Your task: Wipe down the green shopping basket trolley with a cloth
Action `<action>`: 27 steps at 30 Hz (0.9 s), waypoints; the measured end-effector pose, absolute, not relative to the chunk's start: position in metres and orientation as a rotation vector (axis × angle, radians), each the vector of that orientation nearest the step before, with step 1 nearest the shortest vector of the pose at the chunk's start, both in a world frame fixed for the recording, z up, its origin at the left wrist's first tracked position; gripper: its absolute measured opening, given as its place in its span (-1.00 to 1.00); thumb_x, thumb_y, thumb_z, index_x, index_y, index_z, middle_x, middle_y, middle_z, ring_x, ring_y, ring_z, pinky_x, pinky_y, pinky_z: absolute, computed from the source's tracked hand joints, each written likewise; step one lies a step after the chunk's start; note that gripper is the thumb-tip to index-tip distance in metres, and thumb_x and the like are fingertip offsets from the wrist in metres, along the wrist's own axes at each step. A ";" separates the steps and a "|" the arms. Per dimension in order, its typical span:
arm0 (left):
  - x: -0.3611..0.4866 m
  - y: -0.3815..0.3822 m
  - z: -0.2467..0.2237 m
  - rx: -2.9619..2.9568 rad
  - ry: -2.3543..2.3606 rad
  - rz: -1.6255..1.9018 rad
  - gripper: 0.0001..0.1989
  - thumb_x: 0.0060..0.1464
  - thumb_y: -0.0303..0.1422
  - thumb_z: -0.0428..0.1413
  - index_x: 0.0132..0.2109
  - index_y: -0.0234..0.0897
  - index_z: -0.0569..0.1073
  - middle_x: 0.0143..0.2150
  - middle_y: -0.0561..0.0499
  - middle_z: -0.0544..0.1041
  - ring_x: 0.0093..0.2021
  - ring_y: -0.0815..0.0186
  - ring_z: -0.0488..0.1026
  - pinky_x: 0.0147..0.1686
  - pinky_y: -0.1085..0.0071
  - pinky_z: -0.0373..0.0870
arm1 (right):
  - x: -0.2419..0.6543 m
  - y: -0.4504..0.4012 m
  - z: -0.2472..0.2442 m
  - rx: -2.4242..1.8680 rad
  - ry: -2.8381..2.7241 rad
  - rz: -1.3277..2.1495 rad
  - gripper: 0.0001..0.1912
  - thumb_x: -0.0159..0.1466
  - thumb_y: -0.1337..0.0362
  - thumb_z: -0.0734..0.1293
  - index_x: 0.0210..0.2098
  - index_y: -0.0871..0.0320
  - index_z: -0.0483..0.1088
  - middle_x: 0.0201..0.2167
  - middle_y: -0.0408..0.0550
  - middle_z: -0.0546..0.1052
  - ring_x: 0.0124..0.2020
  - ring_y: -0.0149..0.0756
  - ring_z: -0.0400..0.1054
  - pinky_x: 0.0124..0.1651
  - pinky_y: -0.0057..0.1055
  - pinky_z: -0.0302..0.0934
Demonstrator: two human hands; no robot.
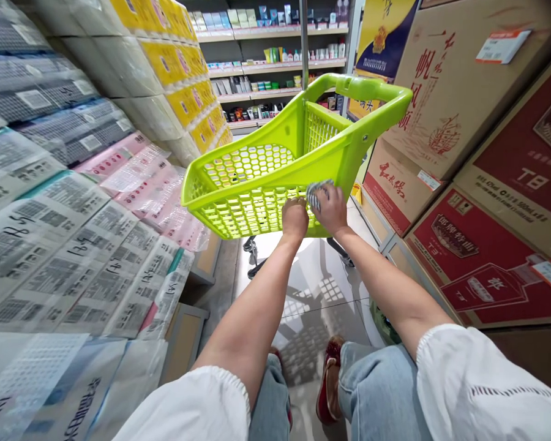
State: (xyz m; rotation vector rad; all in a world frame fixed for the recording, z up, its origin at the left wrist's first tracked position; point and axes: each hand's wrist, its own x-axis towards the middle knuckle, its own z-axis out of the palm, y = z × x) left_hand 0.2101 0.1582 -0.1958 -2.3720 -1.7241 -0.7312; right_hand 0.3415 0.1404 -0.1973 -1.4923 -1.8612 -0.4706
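Note:
A lime-green shopping cart (252, 193) with lattice sides stands sideways in front of me. My right hand (331, 209) is closed on a grey-and-white striped cloth (316, 195) and presses it against the cart's near side panel. Just left of it, my left hand (295, 218) is curled closed at the lattice of the same side, its fingertips hidden behind the knuckles. The two hands are almost touching. Above and to the right of them rises the cart's handle (390, 93).
Stacked cardboard cartons (482, 239) line the right side. On the left are plastic-wrapped paper packs (96, 245) and yellow packages (179, 67). Shelves (275, 64) of small goods stand behind the cart. A dark green object (384, 324) sits on the floor by my right leg.

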 end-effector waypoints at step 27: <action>0.209 0.150 -0.177 -2.380 -1.667 -0.654 -0.67 0.24 -0.45 -0.13 -0.15 -0.39 0.53 -0.25 -0.22 0.56 -0.16 0.14 0.46 -0.14 0.30 0.33 | 0.350 0.125 -0.233 -1.444 -2.025 -0.429 -0.66 0.18 0.31 0.33 -0.04 0.12 0.45 0.00 0.11 0.41 -0.04 -0.08 0.21 -0.02 -0.20 0.20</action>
